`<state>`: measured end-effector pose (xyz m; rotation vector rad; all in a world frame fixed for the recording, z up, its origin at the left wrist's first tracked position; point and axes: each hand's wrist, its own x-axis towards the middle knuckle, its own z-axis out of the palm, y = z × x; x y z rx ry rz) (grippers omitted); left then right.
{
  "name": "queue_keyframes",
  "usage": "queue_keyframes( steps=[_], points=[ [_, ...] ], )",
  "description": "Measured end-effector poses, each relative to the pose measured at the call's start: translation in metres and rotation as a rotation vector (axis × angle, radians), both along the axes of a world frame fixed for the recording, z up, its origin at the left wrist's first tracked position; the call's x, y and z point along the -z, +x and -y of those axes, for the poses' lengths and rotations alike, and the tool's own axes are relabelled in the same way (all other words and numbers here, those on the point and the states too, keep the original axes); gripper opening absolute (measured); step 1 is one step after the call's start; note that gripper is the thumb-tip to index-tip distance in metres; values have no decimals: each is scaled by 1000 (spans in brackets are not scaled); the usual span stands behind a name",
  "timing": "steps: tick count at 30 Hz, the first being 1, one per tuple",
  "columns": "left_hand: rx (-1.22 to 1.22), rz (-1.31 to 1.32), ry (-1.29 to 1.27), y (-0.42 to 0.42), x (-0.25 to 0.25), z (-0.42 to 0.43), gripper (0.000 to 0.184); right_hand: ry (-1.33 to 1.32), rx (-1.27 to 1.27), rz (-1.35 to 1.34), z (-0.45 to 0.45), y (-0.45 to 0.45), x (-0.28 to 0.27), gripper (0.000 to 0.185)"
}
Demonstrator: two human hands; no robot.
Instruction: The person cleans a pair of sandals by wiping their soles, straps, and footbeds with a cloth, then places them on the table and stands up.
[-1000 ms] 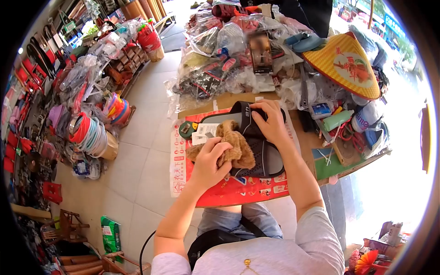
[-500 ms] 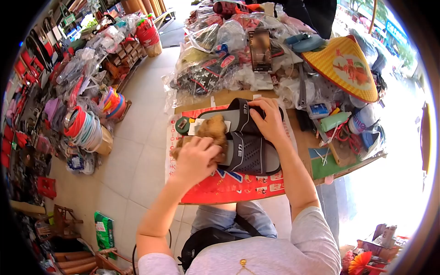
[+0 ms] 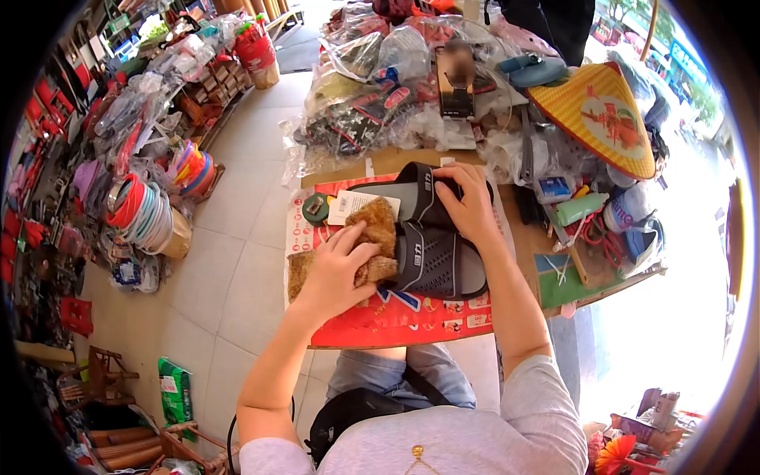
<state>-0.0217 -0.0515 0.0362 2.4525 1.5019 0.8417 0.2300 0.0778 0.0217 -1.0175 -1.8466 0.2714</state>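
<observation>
A brown fuzzy cloth (image 3: 375, 224) is bunched under and around my left hand (image 3: 342, 267), whose bent fingers press into it over the toe end of the nearer slipper. My right hand (image 3: 467, 199) grips the strap of the farther dark slide slipper (image 3: 427, 190). Beside it, closer to me, lies the other dark slipper (image 3: 431, 261) with white marks on its strap. A white tag (image 3: 346, 206) lies by the farther slipper's toe, next to a round dark green object (image 3: 315, 208). Everything rests on a red and white printed sheet (image 3: 360, 328).
Plastic-wrapped goods (image 3: 372, 87) pile up at the table's back, with a boxed item (image 3: 455, 87) on them. At the right are a yellow conical hat (image 3: 598, 119), a green bottle (image 3: 580, 208) and a green board (image 3: 558, 289). Buckets of colored bands (image 3: 150, 218) stand at left.
My left hand and the cloth have moved left, off the nearer slipper's strap, uncovering it. The cloth has spread out flatter. My right hand has stayed at the farther slipper's strap.
</observation>
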Motion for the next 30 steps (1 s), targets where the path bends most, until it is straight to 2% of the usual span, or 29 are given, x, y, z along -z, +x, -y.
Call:
queue_keyframes(
  steps=[4, 6, 10, 12, 13, 15, 22, 25, 26, 28, 30],
  points=[
    [-40, -58, -57, -18, -4, 3, 48, -1, -3, -14, -1, 1, -1, 24],
    [-291, -19, -71, -37, -1, -1, 47, 0, -10, -13, 1, 0, -1, 23],
    [-257, 125, -89, -38, -16, 10, 47, -4, -10, -16, 1, 0, 1, 23],
    [-55, 106, 71, -15, -21, 11, 49, 5, 6, -14, 0, -1, 0, 23],
    [-59, 112, 73, -3, -15, 10, 49, 7, 3, -8, 0, -1, -1, 23],
    [37, -76, 103, 14, -1, 9, 54, 8, 3, -4, 1, -1, -1, 23],
    [-62, -84, 69, -23, 4, 8, 50, -40, -12, -5, 2, 0, -2, 23],
    [-281, -24, 55, -40, 8, 6, 51, -19, 3, 1, 1, 0, -1, 22],
    [-277, -27, 56, -38, 2, 6, 51, -18, 1, -1, 1, 0, -2, 23],
    [-172, 193, 128, -22, -13, 11, 53, -24, 0, -1, 2, -1, -1, 23],
    [-66, 146, 127, 1, -13, 13, 55, -14, -11, -7, 1, 0, -2, 23]
  ],
)
